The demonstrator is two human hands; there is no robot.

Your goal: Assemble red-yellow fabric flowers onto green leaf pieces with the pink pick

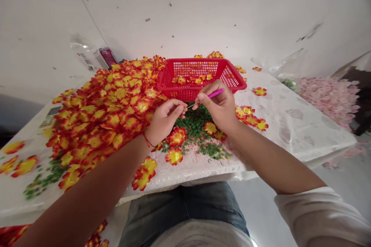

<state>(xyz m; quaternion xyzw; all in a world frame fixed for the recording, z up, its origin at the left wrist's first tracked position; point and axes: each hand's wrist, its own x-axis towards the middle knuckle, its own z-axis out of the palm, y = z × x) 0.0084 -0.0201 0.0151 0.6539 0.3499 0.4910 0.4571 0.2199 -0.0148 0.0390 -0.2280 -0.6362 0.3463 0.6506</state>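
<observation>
My right hand [222, 108] is closed around a thin needle-like tool with a purple handle [216, 93]. Its fine metal shaft points left, toward the fingertips of my left hand [165, 119]. Those fingers are pinched together at the tip of the shaft, on something small and brownish that I cannot make out. Below both hands lies a heap of tiny green pieces [197, 119], with red-and-yellow artificial flowers [177, 136] around it. Just beyond the hands stands a red plastic basket [185, 93] with a few yellow-and-red petal pieces inside.
A large pile of red-and-yellow petal pieces [116, 108] covers the table's left side. Behind it are a clear plastic package [89, 58] and a dark pink box [108, 57]. Pale pink flowers [327, 98] stand past the right edge of the table [304, 135].
</observation>
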